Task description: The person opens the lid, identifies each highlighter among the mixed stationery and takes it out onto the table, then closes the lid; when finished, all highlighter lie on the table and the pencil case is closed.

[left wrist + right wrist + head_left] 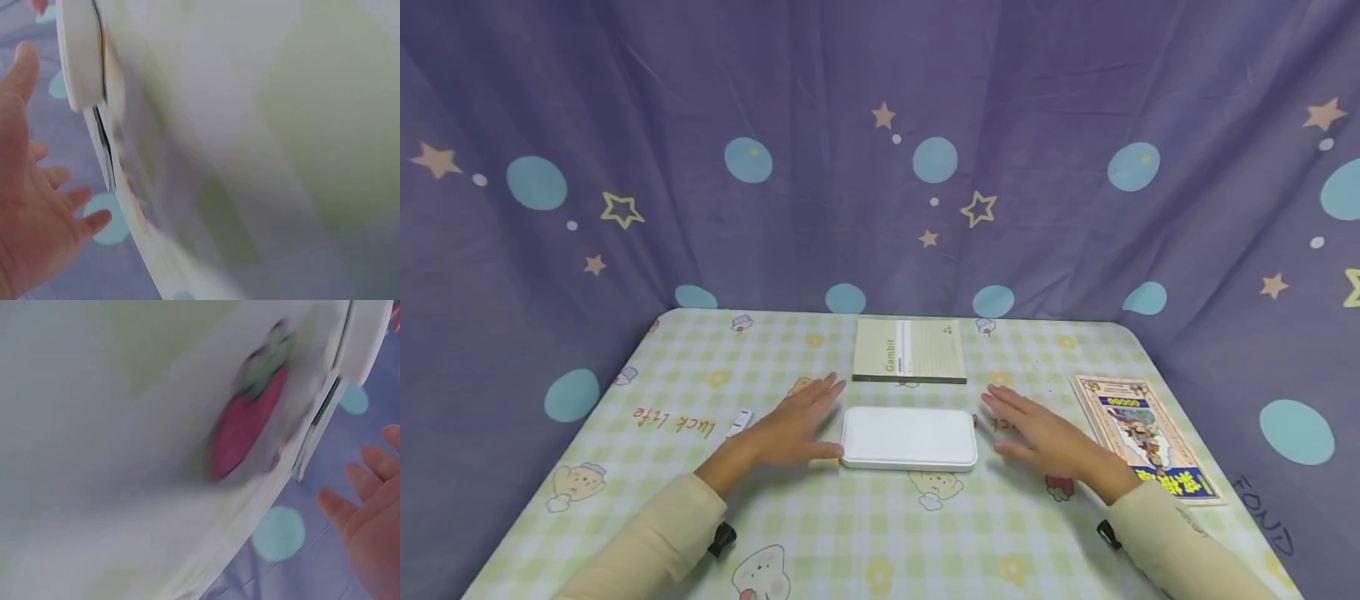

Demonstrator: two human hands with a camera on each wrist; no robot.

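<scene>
Between left fingers [811, 402] and right fingers [1017, 406] | white box [910, 437] on checked tablecloth [820, 525] | all spread, near its ends

This is a curtained nook; whether in a home or studio cannot be told. A purple curtain [820, 92] with stars [883, 116] and blue ovals [935, 160] fills the upper frame and both sides around a green-checked, cartoon-printed worktop [820, 533].
</scene>
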